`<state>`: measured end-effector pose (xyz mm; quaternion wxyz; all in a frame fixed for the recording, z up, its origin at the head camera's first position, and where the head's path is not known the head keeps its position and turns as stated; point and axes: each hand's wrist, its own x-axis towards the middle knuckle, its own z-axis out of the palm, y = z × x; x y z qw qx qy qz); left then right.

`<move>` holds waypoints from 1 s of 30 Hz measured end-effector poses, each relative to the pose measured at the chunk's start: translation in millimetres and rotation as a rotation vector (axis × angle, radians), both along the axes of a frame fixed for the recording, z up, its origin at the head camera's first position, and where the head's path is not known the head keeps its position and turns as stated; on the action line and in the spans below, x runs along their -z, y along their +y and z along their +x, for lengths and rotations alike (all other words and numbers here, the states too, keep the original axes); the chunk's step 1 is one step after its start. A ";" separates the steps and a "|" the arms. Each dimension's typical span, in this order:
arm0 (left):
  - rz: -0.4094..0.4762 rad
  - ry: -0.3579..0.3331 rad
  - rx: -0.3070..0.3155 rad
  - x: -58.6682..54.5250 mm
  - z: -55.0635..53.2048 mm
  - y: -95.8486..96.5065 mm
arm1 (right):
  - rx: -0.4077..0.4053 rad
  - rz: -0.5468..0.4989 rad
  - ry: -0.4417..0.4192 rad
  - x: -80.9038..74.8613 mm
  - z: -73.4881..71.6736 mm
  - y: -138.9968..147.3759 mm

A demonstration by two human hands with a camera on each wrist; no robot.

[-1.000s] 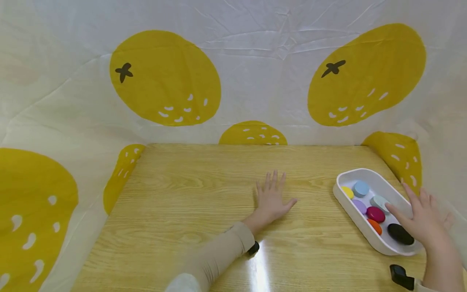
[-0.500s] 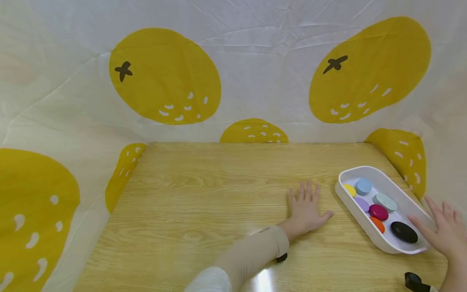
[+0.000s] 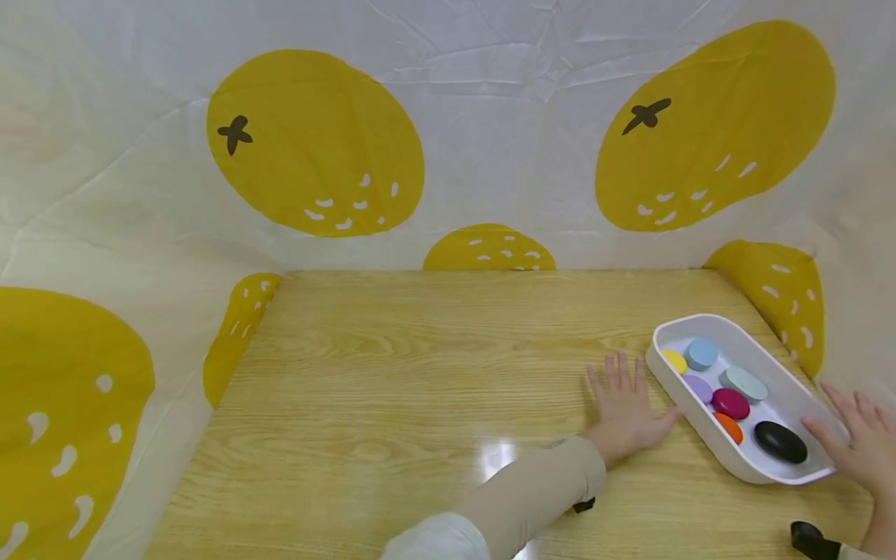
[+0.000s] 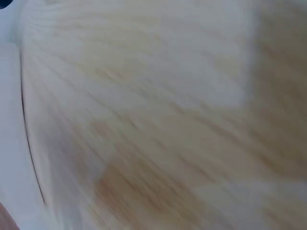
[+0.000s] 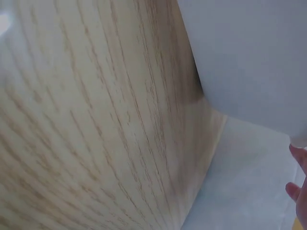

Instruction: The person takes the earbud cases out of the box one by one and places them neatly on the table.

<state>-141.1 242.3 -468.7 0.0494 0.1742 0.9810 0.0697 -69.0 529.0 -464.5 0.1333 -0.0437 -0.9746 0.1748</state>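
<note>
A white tray (image 3: pixel 703 439) stands at the right of the wooden table in the head view. It holds a black oval piece (image 3: pixel 780 442), a crimson one (image 3: pixel 731 404), an orange one (image 3: pixel 728 428), a lilac one (image 3: pixel 698 388), a yellow one (image 3: pixel 675 361), a light blue one (image 3: pixel 701 354) and a pale grey-green one (image 3: pixel 743 384). My left hand (image 3: pixel 626 416) is spread just left of the tray, its thumb tip close to the wall. On the other side, my right hand (image 3: pixel 862 443) has its fingers spread at the rim; contact is unclear. Fingers (image 5: pixel 300 155) show beside the tray in the right wrist view.
Wooden tabletop (image 3: pixel 392 373) extends to the left of the tray. A white cloth (image 3: pixel 490 155) with yellow fruit prints hangs behind and along both sides of the table. Black wrist camera parts (image 3: pixel 812 538) sit below the right hand.
My left hand has slid right across the table to the tray's left side. My right hand has moved right, from over the tray to its right rim. The pieces stay in the tray.
</note>
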 end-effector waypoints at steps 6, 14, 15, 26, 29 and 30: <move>-0.040 0.034 -0.042 -1.0 5.1 12.5 | -0.035 0.008 0.041 0.3 -4.5 4.1; -0.070 0.020 -0.059 -7.3 7.4 19.5 | -0.029 0.054 -0.036 5.2 -12.2 12.3; -0.077 0.021 -0.060 -7.5 7.4 19.9 | -0.028 0.062 -0.052 6.3 -13.2 13.4; -0.087 0.041 -0.012 -3.6 11.4 25.1 | 0.001 0.119 -0.253 7.2 -15.9 16.8; -0.082 0.050 0.003 -3.1 12.3 26.2 | 0.013 0.130 -0.285 6.3 -15.8 13.7; -0.073 0.052 0.008 -3.1 12.7 26.5 | 0.016 0.130 -0.288 6.6 -15.4 13.2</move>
